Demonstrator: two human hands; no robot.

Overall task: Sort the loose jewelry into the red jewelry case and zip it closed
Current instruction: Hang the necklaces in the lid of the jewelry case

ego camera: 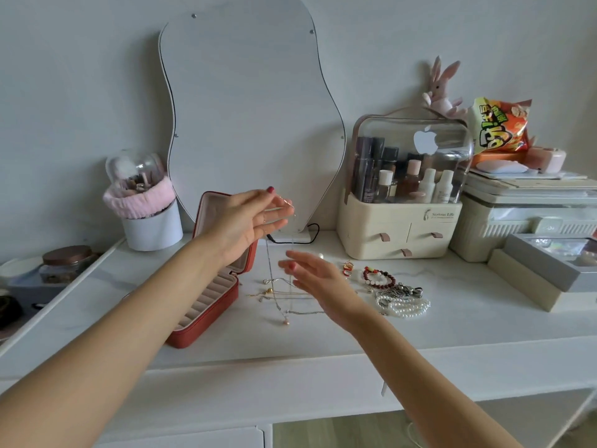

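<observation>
The red jewelry case (206, 305) lies open on the white dresser (323, 344), its lid upright behind my left hand (248, 221). My left hand is raised and pinches the top of a thin chain necklace (274, 286), which hangs down to a small pendant near the dresser top. My right hand (313, 279) hovers lower with fingers spread and relaxed beside the hanging chain; I cannot tell if it touches it. More thin chains (290, 297) lie under it. To the right lie rings (348, 268), a red bead bracelet (379, 278) and pearl strands (407, 305).
A wavy mirror (252, 108) leans on the wall behind. A white brush pot (151, 227) stands at the left, a cream cosmetics organiser (400, 224) at the right, with grey boxes (549, 270) and a printer (529, 215) beyond it. A black cable (297, 240) runs under the mirror.
</observation>
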